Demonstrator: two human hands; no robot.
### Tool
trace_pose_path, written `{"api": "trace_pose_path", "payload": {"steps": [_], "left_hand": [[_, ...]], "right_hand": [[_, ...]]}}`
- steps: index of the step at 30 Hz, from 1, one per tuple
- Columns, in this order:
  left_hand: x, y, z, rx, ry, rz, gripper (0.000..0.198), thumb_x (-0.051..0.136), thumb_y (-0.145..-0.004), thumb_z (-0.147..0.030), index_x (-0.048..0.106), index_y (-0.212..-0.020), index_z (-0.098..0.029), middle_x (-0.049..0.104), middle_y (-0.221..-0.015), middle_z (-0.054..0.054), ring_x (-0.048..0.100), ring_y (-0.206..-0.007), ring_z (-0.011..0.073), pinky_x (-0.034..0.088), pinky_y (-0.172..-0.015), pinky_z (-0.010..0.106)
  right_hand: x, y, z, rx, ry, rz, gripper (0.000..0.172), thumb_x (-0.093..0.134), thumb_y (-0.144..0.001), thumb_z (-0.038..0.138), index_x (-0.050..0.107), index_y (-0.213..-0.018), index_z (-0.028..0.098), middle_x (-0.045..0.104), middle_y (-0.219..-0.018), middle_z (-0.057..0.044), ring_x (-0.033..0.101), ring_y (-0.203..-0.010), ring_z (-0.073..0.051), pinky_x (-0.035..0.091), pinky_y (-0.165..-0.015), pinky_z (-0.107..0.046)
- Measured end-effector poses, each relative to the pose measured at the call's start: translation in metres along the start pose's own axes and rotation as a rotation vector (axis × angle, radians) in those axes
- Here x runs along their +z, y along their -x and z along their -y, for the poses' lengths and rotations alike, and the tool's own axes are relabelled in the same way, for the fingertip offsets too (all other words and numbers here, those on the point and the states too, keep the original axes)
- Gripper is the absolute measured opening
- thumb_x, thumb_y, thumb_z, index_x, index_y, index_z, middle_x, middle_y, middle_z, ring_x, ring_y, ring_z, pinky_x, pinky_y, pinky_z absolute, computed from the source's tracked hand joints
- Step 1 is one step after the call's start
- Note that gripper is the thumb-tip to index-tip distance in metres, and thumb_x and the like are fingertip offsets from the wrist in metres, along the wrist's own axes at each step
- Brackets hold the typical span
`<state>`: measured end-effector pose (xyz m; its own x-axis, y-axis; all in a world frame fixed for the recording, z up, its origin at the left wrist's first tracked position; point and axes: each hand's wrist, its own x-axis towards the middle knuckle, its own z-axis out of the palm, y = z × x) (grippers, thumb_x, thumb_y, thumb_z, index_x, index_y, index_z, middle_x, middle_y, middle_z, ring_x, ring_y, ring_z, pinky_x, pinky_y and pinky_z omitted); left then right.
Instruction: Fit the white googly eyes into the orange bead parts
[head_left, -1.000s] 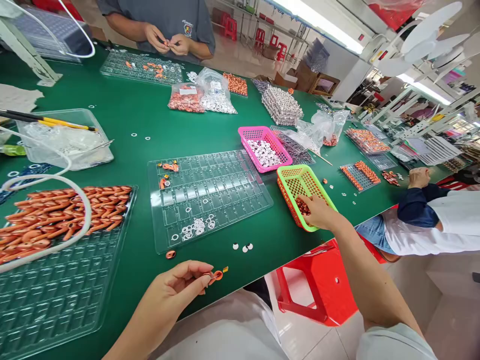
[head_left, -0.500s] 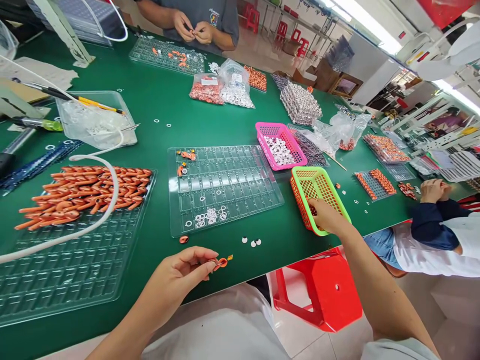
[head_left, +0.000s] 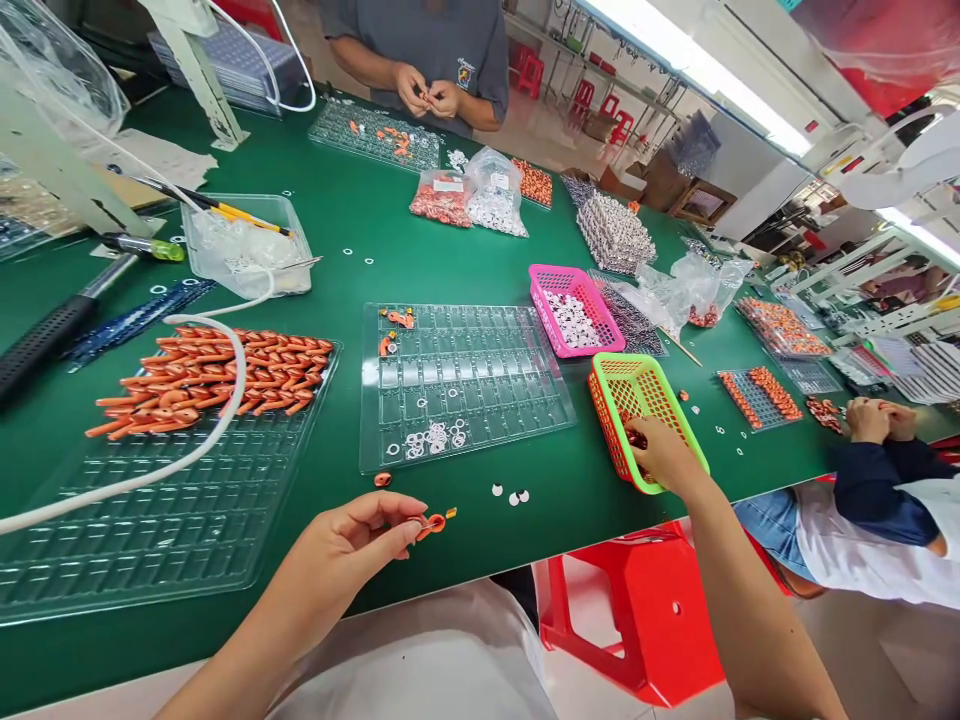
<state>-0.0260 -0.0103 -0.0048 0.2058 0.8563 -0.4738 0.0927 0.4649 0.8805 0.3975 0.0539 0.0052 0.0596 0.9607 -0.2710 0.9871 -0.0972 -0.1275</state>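
Observation:
My left hand (head_left: 352,550) pinches a small orange ring-ended plastic part (head_left: 436,523) between thumb and fingertips. A small yellow tip (head_left: 451,513) shows at the part's far end. My right hand (head_left: 664,455) reaches down into a green and orange basket (head_left: 637,374), its fingers curled among dark orange pieces (head_left: 636,438); what they grip is hidden. One orange-brown piece (head_left: 382,479) lies on the table beyond my left hand. Between the hands are white discs with black marks (head_left: 517,497). A clear compartment tray (head_left: 480,365) holds orange parts and loose white rings (head_left: 436,437).
A pink basket (head_left: 555,350) of white pieces stands behind the green one. On the left, a clear tray (head_left: 172,540) bears rows of orange parts (head_left: 225,370) with a white hose (head_left: 241,370) across it. Co-workers sit opposite and at right. A red stool (head_left: 667,610) is below the table edge.
The camera view has turned slightly left, so the table things appear farther right. My left hand still holds the orange part, and my right hand stays inside the green basket.

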Motion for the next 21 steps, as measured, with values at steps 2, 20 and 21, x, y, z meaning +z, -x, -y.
{"api": "trace_pose_path", "payload": {"steps": [2, 20, 21], "left_hand": [[0.0, -0.001, 0.002, 0.002, -0.005, 0.005, 0.026, 0.073, -0.072, -0.043, 0.075, -0.084, -0.02, 0.076, -0.079, 0.006, 0.069, -0.074, 0.022, 0.058, -0.068, 0.031], [-0.02, 0.006, 0.01, -0.013, 0.053, -0.06, 0.031, 0.073, -0.073, -0.043, 0.071, -0.089, -0.018, 0.076, -0.088, 0.008, 0.07, -0.085, 0.0242, 0.057, -0.07, 0.03], [-0.021, 0.007, 0.012, -0.012, 0.054, -0.06, 0.029, 0.073, -0.073, -0.042, 0.071, -0.089, -0.018, 0.076, -0.088, 0.008, 0.07, -0.085, 0.0237, 0.057, -0.07, 0.03]], "right_hand": [[-0.001, -0.003, 0.001, -0.004, -0.054, 0.005, 0.019, 0.057, -0.076, 0.014, 0.066, -0.092, 0.017, 0.066, -0.091, -0.007, 0.057, -0.081, -0.02, 0.037, -0.07, -0.027], [-0.013, -0.018, -0.018, 0.168, -0.812, -0.043, 0.029, 0.067, -0.064, 0.041, 0.058, -0.079, 0.018, 0.06, -0.068, -0.001, 0.036, -0.04, -0.005, 0.03, -0.039, -0.021], [-0.016, -0.015, -0.016, 0.168, -0.835, -0.067, 0.03, 0.069, -0.063, 0.042, 0.058, -0.077, 0.018, 0.061, -0.069, -0.002, 0.035, -0.039, -0.005, 0.029, -0.038, -0.022]]}}
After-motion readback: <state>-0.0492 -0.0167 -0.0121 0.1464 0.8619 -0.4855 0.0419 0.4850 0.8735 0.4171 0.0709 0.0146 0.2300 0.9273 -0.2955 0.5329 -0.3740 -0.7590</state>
